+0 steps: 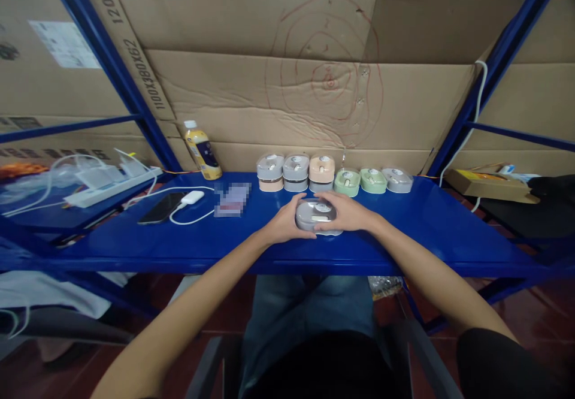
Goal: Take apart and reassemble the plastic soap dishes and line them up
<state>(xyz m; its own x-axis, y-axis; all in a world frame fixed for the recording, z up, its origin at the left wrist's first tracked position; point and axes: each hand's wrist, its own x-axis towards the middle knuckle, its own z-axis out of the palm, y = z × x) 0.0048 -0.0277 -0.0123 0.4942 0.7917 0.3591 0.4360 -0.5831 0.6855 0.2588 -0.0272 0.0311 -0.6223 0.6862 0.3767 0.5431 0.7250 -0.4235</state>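
Note:
A small grey box with a see-through lid (pixel 309 209) sits between both hands, low over the blue table (pixel 251 246) near its front edge; I cannot tell whether it rests on the tabletop. My left hand (pixel 284 222) wraps round its left side. On the opposite side my right hand (pixel 349 212) grips it, fingers curved over the rim. A pale label or clasp shows on the front of the lid. Just behind stand similar boxes: stacked pairs with grey (pixel 271 166) and peach (pixel 321 167) ones on top, then single green (pixel 347 182) and grey (pixel 397 180) ones.
To the left are a yellow drink bottle (pixel 203 152), a dark phone (pixel 162 208), a white charger with cable (pixel 193 197) and a blurred-out item (pixel 232 200). A power strip (pixel 112 188) lies further left. Cardboard (pixel 224 93) backs the table, and blue posts (pixel 496 69) flank it.

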